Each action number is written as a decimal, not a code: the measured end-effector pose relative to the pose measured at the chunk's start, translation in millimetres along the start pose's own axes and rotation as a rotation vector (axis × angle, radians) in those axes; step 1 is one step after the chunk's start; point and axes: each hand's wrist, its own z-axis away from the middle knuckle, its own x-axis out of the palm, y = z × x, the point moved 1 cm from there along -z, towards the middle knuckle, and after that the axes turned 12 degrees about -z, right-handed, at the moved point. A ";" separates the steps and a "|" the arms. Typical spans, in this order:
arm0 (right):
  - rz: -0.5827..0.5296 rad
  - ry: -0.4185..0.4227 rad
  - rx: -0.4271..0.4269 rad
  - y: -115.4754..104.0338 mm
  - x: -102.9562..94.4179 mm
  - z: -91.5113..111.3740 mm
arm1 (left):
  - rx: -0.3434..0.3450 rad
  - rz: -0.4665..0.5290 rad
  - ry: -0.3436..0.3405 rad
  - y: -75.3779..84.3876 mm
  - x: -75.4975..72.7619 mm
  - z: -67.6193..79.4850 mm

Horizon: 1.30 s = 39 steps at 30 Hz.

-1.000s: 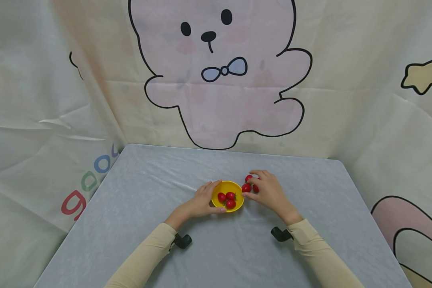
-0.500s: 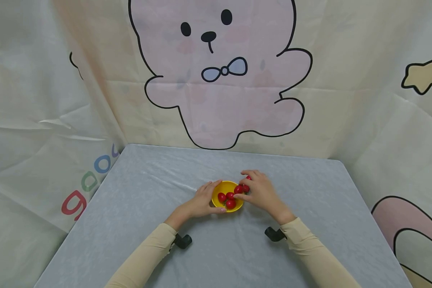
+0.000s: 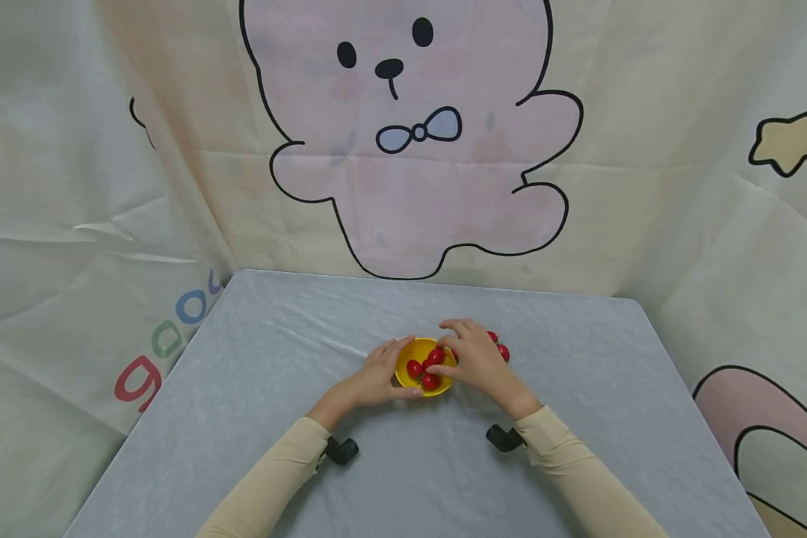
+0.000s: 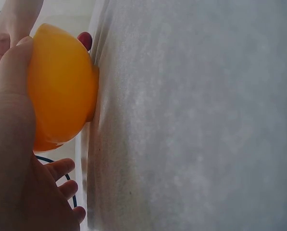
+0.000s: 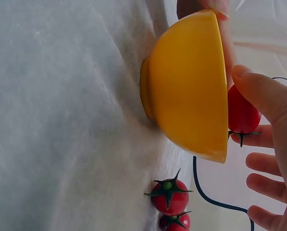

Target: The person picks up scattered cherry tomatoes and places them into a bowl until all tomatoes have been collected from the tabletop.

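Note:
A yellow bowl stands on the table with several red cherry tomatoes inside. My left hand holds it from the left, thumb at the near rim and fingers at the far rim. Over the bowl's right side, my right hand pinches another cherry tomato between thumb and index finger. That fruit sits just above the rim in the right wrist view, green stem showing, while the other fingers spread loosely. Seen from the left wrist, the bowl hides most of the right hand's work.
To the right of the bowl, beyond my right hand, more cherry tomatoes lie on the grey cloth-covered table. Two show stems up in the right wrist view, the nearer tomato beside the bowl. A printed fabric backdrop rises behind the table.
My right hand has picked a cherry tomato from the group on the right and carried it left over the bowl. My left hand and the bowl have stayed in place.

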 end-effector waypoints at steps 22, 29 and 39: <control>0.056 -0.042 0.008 1.4 12.3 1.8 | 0.017 0.000 0.002 2.8 -1.4 0.1; 0.038 -0.032 0.004 2.6 11.0 3.3 | 0.015 0.007 0.009 2.5 -2.0 0.5; 0.031 -0.012 0.016 7.2 7.9 6.9 | -0.007 -0.007 -0.010 2.2 -0.3 -0.5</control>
